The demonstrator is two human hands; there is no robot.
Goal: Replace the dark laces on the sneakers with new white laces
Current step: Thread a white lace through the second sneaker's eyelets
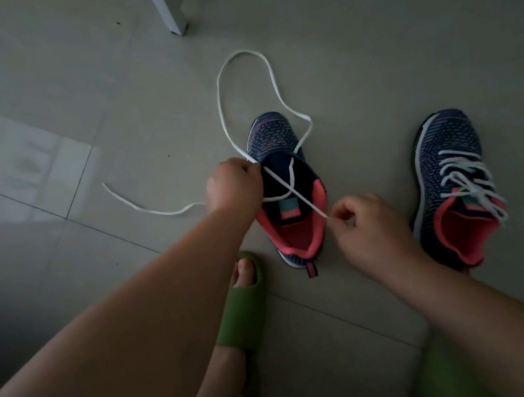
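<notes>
Right hand pinches the limp white lace by its stiff tip; left hand grips it beside the sneaker.

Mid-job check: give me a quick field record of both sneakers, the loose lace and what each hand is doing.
sneaker in work: middle sneaker, on the tiled floor, white lace only partly threaded, crossing over the tongue
lace slack: big loop beyond the toe, one tail trailing on the floor
left hand: left hand grips the lace at the sneaker's side
right hand: right hand pinches the lace end near the collar
other sneaker: right-side sneaker, already laced in white
dark laces: none in view
</notes>
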